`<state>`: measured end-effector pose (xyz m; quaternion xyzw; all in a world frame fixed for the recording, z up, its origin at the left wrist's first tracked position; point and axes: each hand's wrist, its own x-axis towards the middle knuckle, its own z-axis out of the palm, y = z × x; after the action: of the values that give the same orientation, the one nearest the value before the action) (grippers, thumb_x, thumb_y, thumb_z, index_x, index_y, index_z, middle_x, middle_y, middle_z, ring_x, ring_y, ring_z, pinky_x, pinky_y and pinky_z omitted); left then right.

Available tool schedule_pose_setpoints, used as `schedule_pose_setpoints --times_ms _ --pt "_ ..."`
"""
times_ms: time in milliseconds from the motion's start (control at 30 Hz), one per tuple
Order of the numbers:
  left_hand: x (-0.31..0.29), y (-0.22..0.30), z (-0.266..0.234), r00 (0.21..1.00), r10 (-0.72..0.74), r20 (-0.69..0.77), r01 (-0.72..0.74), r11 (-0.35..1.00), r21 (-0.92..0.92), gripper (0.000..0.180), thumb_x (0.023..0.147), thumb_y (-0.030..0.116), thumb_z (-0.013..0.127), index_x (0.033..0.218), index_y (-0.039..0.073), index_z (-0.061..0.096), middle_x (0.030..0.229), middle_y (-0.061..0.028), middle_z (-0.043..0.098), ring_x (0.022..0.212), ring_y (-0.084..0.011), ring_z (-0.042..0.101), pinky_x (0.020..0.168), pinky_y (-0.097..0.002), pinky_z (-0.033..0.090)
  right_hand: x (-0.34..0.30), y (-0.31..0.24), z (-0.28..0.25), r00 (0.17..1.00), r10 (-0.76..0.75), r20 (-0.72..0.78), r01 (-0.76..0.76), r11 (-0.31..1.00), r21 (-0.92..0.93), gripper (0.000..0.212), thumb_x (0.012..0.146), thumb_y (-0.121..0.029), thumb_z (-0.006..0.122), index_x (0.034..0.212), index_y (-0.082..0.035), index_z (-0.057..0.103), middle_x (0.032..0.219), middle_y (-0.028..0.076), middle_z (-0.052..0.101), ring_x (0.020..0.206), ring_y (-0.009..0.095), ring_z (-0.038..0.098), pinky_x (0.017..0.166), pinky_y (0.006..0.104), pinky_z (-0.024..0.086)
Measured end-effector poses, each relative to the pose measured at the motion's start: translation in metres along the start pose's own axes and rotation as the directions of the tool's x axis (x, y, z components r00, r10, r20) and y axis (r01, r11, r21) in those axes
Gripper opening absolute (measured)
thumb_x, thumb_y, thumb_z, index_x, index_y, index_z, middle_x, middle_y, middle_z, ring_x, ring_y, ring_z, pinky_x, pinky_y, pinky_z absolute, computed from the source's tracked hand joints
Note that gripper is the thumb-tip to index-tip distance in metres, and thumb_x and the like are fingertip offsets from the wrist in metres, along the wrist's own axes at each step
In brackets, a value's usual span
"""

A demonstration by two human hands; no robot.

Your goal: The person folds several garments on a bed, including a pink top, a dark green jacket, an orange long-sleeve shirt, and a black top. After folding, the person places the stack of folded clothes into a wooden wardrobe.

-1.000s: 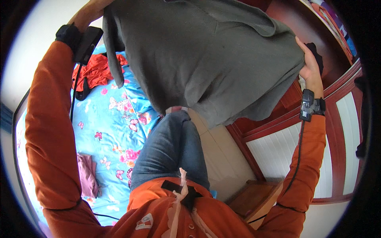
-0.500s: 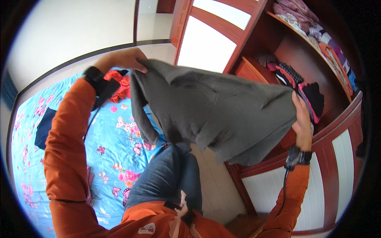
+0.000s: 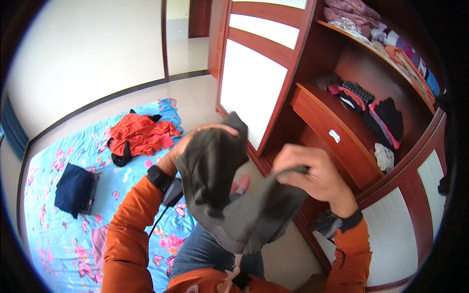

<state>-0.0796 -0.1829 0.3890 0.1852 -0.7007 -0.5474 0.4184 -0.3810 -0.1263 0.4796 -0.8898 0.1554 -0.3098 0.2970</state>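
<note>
A dark grey garment hangs bunched between my two hands, over my lap; its exact kind does not show. My left hand grips its upper left part, with some of the fingers hidden by the cloth. At the other end, my right hand pinches a gathered edge between thumb and fingers and is slightly blurred. The middle of the cloth sags low between them. Both hands are held in the air, apart from the bed and the wardrobe.
On the left, a blue flowered bed bears a crumpled orange-red garment, folded dark blue clothes and a pinkish cloth. An open wardrobe at right holds folded clothes above a wooden drawer.
My hands have come closer together and lower, so the garment that was stretched wide now sags in folds. The view has shifted, showing more of the bed and the drawer.
</note>
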Motion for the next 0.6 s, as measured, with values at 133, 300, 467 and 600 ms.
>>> schedule_pose_setpoints --times_ms 133,300,467,600 --pt "-0.002 0.016 0.052 0.999 0.022 0.035 -0.027 0.991 0.133 0.061 0.098 0.049 0.047 0.133 0.000 0.054 0.127 -0.0173 0.058 0.123 -0.0207 0.052 0.111 -0.0364 0.037 0.020 0.044 0.040 0.946 0.007 -0.324 -0.054 0.989 -0.135 0.015 0.088 -0.018 0.072 0.095 -0.008 0.065 0.097 0.003 0.057 0.084 0.015 0.058 0.070 0.0286 0.048" --pt "-0.001 0.019 0.061 0.960 -0.278 -0.027 0.250 0.901 -0.355 0.058 0.094 0.046 0.058 0.125 -0.003 0.056 0.119 -0.0160 0.060 0.114 -0.0201 0.055 0.103 -0.0335 0.041 0.011 0.072 0.065 0.934 0.077 -0.348 -0.105 0.993 -0.061 0.026 0.088 -0.018 0.072 0.104 -0.004 0.057 0.093 0.005 0.056 0.076 0.016 0.056 0.061 0.0297 0.048" --pt "0.007 0.000 0.092 0.964 -0.090 -0.251 0.227 0.771 0.595 0.031 0.079 0.007 0.070 0.106 -0.002 0.059 0.091 -0.0092 0.062 0.087 -0.0133 0.058 0.080 -0.0288 0.048 0.000 0.091 0.077 0.929 0.214 -0.301 -0.223 0.975 0.004 0.022 0.088 -0.013 0.071 0.093 -0.002 0.052 0.084 0.008 0.058 0.068 0.018 0.057 0.059 0.0319 0.048" --pt "0.010 -0.013 0.098 0.957 -0.088 -0.277 0.237 0.787 0.570 0.026 0.076 -0.006 0.052 0.100 -0.003 0.061 0.085 -0.0122 0.062 0.080 -0.0153 0.059 0.076 -0.0295 0.049 -0.018 0.098 0.082 0.913 0.179 -0.366 -0.198 0.980 -0.015 0.024 0.079 0.000 0.071 0.091 -0.002 0.051 0.087 0.010 0.056 0.078 0.023 0.059 0.065 0.0366 0.049"
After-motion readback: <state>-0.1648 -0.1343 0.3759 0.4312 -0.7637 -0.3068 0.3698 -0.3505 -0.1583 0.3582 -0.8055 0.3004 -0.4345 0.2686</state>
